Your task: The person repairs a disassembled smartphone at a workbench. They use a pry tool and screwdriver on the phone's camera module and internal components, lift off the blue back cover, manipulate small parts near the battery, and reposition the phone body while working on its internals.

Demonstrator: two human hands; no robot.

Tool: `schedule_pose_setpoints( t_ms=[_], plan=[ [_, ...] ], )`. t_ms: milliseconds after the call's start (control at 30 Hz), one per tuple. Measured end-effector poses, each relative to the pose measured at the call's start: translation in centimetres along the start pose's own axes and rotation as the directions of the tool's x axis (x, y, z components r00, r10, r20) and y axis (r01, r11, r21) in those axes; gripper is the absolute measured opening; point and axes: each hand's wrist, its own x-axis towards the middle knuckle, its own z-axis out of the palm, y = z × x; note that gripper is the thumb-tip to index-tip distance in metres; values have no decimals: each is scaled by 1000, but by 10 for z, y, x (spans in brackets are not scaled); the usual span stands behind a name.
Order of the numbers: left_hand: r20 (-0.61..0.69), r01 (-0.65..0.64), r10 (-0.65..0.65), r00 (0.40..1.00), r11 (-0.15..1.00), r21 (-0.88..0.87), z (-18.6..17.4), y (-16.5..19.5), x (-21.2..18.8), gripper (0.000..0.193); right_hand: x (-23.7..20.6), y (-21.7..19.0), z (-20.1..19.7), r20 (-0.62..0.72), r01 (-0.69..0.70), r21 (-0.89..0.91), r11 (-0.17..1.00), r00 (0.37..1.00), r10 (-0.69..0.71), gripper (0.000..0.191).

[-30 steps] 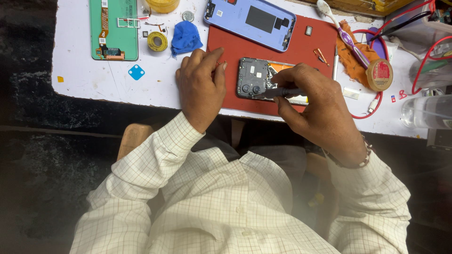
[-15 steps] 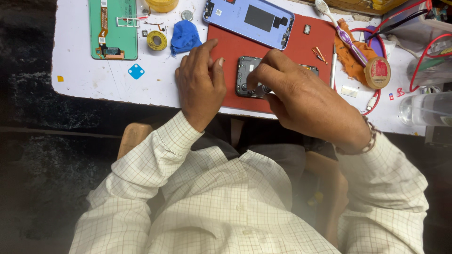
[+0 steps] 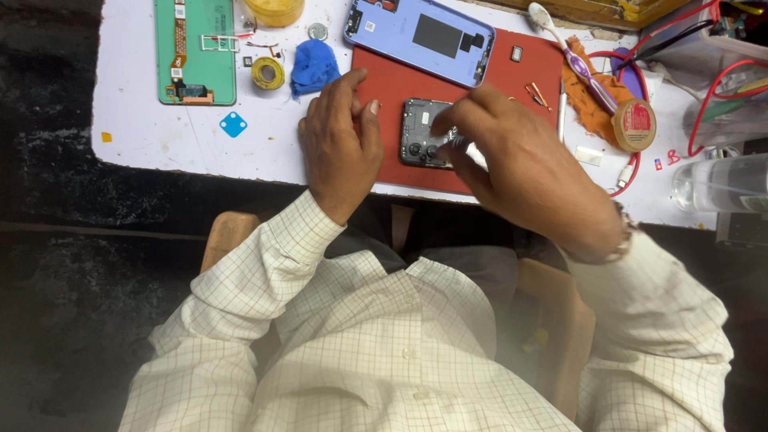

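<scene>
Opened dark phone body (image 3: 422, 132) lies flat on the red mat (image 3: 400, 84) at the near edge of the white bench (image 3: 144, 132), camera lenses facing up at its near left corner; its long axis appears to run left to right, though the right portion is hidden under the right hand (image 3: 512, 156), so which end points where cannot be fixed. Right hand is pinched narrow around a slim silver tool (image 3: 464, 148), fingertips (image 3: 444, 128) pressed down on the phone body. Left hand (image 3: 340, 148) rests palm-down at the mat's left edge, fingers loosely spread, holding nothing, fingertips just beside the phone body's left side. Pale blue phone back cover (image 3: 420, 36) lies tilted at the far edge of the mat, long axis running left to right. Green phone frame (image 3: 196, 52) sits well apart at far left, long axis pointing away from the person. Between them: yellow tape roll (image 3: 267, 73) and blue cloth (image 3: 314, 66). Toothbrush (image 3: 564, 48) lies diagonally right of the mat over an orange cloth (image 3: 588, 100); red wire (image 3: 680, 48) loops beyond
</scene>
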Motion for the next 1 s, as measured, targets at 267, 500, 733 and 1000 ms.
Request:
schedule_pose_setpoints(
  t_ms=[267,500,733,1000],
  plan=[
    [-12,-7,7,1000,1000,0,-1,1,0,34,-6,4,-3,39,111,57,992,993,-113,30],
    [-5,-8,8,1000,1000,-11,-1,3,0,33,-4,10,6,-4,-91,-3,996,996,91,24],
    [-14,-13,12,1000,1000,-11,-1,2,0,31,-5,9,8,-29,-179,-49,983,984,177,29],
    [-13,10,-10,1000,999,-37,-4,4,1,29,-10,2,8,-141,12,-39,999,990,-18,30]
  ],
)
